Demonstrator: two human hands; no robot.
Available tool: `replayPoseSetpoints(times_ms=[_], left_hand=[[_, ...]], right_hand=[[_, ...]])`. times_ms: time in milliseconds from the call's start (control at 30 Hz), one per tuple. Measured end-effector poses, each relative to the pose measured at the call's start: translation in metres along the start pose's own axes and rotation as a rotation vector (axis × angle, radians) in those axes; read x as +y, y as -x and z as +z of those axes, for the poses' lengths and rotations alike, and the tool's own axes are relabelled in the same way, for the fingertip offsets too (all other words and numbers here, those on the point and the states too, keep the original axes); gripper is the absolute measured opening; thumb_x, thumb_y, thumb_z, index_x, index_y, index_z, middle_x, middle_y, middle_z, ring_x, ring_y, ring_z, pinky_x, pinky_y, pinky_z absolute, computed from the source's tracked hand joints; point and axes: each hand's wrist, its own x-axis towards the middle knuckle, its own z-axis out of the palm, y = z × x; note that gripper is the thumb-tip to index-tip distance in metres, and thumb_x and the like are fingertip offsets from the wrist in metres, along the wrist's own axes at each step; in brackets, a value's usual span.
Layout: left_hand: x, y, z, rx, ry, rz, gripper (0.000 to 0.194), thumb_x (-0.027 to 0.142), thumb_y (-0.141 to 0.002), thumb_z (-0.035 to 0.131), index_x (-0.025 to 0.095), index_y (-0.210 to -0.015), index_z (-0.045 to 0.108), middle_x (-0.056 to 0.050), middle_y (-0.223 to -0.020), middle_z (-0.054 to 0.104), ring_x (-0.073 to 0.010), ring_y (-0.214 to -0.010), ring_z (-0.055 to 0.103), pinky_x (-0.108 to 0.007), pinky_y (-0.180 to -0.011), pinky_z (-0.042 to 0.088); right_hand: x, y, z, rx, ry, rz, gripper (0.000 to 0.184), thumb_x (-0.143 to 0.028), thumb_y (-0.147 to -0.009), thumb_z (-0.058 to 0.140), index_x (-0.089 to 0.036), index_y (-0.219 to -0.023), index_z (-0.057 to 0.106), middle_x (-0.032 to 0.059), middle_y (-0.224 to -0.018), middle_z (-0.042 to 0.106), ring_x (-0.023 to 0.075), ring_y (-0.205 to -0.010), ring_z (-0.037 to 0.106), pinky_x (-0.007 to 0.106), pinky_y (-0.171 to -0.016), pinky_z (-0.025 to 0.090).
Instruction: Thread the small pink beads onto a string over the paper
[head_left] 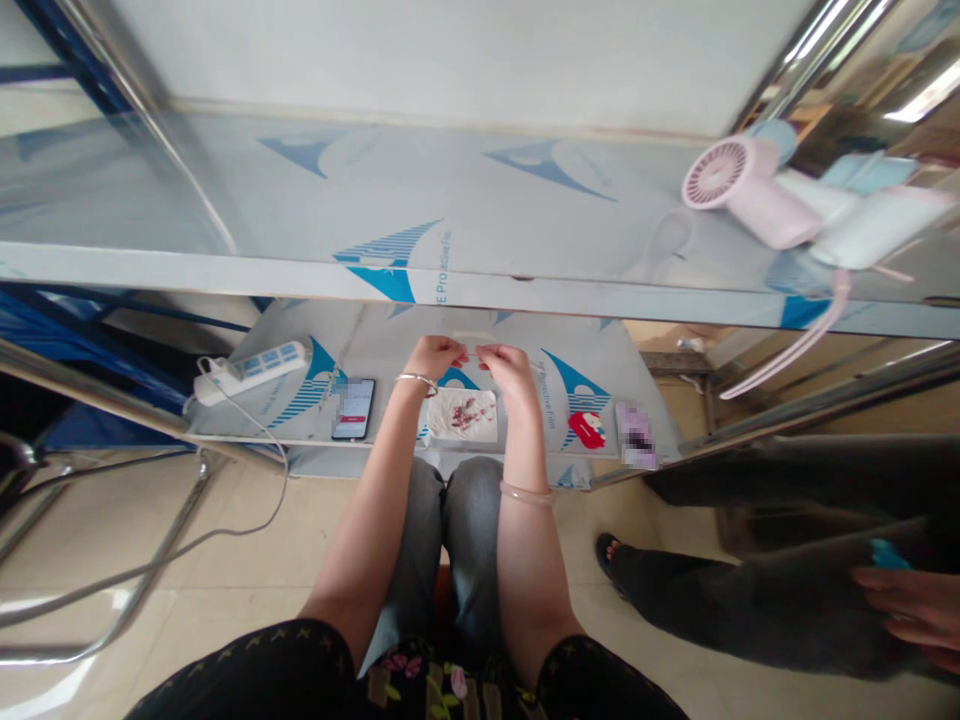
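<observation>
My left hand (pixel 437 356) and my right hand (pixel 508 366) are close together over the lower shelf (pixel 360 345), fingertips almost meeting. Both are closed in a pinch; whatever lies between the fingers is too small to make out. Just below them, nearest to both, lies a white crinkled square (pixel 442 418) with a dark red pattern on it. It lies flat, and I cannot tell whether it is paper or cloth. Behind the fingers a pale flat strip shows faintly.
On the shelf, a phone (pixel 364 408) and power strip (pixel 259 370) lie left; a red item (pixel 587 430) and purple phone-like object (pixel 636 436) lie right. The upper shelf (pixel 525 220) holds a pink handheld fan (pixel 757 195). A person (pixel 750 600) stands at right.
</observation>
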Motion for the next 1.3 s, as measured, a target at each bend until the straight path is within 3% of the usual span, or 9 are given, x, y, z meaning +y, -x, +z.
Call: replayPoseSetpoints(times_ms=[367,767,900,1133,1300], left_hand=[[0.000,0.001,0.002,-0.040,0.066,0.011,0.009,0.017,-0.073,0.066,0.011,-0.068,0.070,-0.007,-0.070,0.072,-0.0169,-0.075,0.068,-0.031,-0.078,0.056],[-0.015,-0.013,0.005,-0.014,-0.016,0.043,0.010,0.014,-0.071,0.063,0.012,-0.062,0.068,-0.003,-0.062,0.068,-0.0139,-0.066,0.065,-0.029,-0.075,0.056],[-0.014,-0.013,0.007,0.029,0.009,0.029,0.011,0.012,-0.070,0.062,0.012,-0.061,0.067,-0.003,-0.060,0.066,-0.0131,-0.063,0.064,-0.029,-0.074,0.055],[-0.007,-0.005,0.006,0.071,0.154,0.087,0.012,0.021,-0.070,0.066,0.011,-0.065,0.071,-0.006,-0.069,0.070,-0.0163,-0.068,0.065,-0.031,-0.074,0.053],[-0.005,-0.003,0.009,0.103,0.121,0.086,0.016,0.024,-0.071,0.064,0.011,-0.066,0.072,-0.007,-0.071,0.071,-0.0189,-0.074,0.065,-0.031,-0.071,0.053]], right_hand=[[0.010,-0.009,0.001,0.017,0.026,-0.042,0.017,-0.030,-0.074,0.059,-0.015,-0.071,0.064,0.0037,-0.068,0.065,0.0150,-0.068,0.060,0.024,-0.067,0.044],[0.013,-0.013,0.007,0.003,0.092,-0.070,0.018,-0.025,-0.080,0.058,-0.017,-0.063,0.061,0.0028,-0.067,0.066,0.0142,-0.064,0.061,0.022,-0.062,0.044],[0.007,-0.009,0.009,0.019,0.027,-0.018,0.018,-0.025,-0.079,0.059,-0.017,-0.064,0.062,0.0021,-0.067,0.066,0.0133,-0.063,0.061,0.022,-0.061,0.043],[-0.007,0.005,0.011,-0.030,-0.341,0.239,0.015,-0.030,-0.076,0.067,-0.016,-0.082,0.069,0.0006,-0.076,0.070,0.0097,-0.060,0.064,0.018,-0.054,0.038],[-0.009,0.007,0.015,0.050,-0.363,0.250,0.016,-0.029,-0.076,0.064,-0.016,-0.083,0.068,0.0005,-0.077,0.071,0.0098,-0.062,0.065,0.018,-0.056,0.037]])
